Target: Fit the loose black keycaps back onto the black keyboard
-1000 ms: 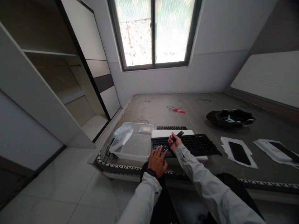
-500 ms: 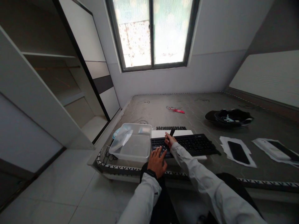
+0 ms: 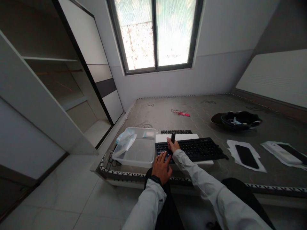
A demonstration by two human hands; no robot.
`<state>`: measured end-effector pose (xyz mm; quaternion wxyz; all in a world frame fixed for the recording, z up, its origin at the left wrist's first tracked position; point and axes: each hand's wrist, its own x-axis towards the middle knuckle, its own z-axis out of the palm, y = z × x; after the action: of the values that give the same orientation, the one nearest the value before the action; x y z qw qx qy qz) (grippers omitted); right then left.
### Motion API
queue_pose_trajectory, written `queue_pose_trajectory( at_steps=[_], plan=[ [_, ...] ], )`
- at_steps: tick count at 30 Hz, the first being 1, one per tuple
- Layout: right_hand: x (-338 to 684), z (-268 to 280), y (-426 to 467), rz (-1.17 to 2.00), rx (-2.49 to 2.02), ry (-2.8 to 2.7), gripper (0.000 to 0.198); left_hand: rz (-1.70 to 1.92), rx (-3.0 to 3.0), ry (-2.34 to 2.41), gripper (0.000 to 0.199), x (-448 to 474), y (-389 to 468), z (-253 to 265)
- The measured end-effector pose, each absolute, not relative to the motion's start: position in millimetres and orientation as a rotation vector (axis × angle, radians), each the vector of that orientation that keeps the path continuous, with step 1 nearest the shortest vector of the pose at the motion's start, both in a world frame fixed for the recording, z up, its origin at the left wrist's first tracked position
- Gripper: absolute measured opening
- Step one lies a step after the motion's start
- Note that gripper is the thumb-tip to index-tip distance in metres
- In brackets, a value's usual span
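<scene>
A black keyboard [image 3: 201,148] lies on a white sheet or board [image 3: 163,138] near the bed's front edge. My left hand [image 3: 161,166] rests on the keyboard's left end, fingers spread over the keys. Closed around a short black stick-like tool [image 3: 173,137], my right hand [image 3: 173,146] is above the left part of the keys. The tool's upper end points up out of the fist; its lower end is hidden by the hand. Behind the white board is a strip of black keys [image 3: 176,132].
A clear plastic box [image 3: 134,156] holding bags stands left of the keyboard. A red packet [image 3: 183,113] lies farther back. To the right are a black cap [image 3: 240,121], a dark phone-like slab [image 3: 247,156] on white wrapping and a white device [image 3: 283,153].
My right hand has shifted slightly left over the keys, and the black tool has gone from tilted to nearly upright. My left hand stays in place on the keyboard.
</scene>
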<state>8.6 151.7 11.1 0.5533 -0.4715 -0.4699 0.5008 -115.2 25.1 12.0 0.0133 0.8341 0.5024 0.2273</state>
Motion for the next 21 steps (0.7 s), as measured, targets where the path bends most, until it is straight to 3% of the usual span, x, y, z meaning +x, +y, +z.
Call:
queue_pose_trajectory(
  at_steps=[21],
  plan=[
    [10.2,18.6,144.8,1.188,-1.159,-1.191,0.052,0.698,2.589,1.589,0.059,-113.6,24.5,12.4]
  ],
)
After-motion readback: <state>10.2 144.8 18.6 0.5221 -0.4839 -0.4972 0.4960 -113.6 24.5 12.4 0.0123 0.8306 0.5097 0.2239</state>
